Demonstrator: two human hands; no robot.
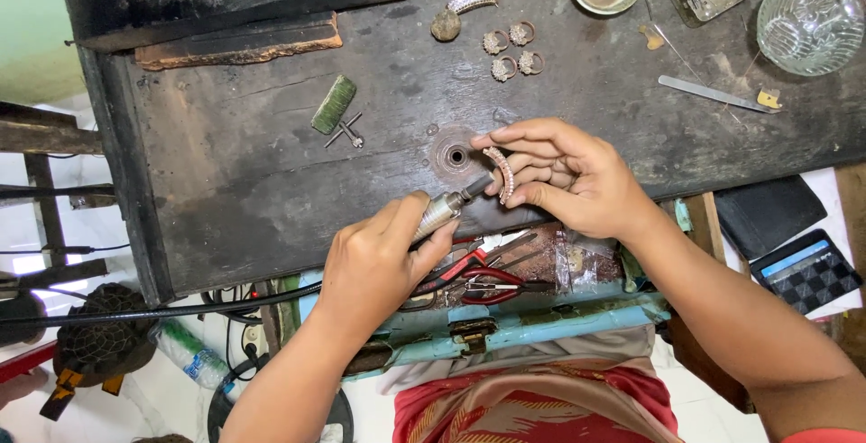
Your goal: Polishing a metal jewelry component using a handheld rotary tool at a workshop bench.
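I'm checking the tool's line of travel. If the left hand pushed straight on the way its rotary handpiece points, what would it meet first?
The left hand aims the handpiece up and to the right. Its tip would first meet the curved stone-set piece pinched in the right hand; it looks to be touching or nearly touching already.

Dark, stained tabletop (pixel 271 172); green ribbed block (pixel 334 104); red-handled pliers (pixel 492 285); light-blue drawer (pixel 541 321); black-and-white checkered calculator (pixel 809 272).

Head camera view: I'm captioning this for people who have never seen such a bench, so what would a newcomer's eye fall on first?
At the centre, the left hand grips a slim silver rotary handpiece whose tip meets a curved stone-set band pinched in the right hand. Behind them on the scarred dark wooden bench lie several small stone-set rings. A patterned clear glass bowl sits at the far right corner.
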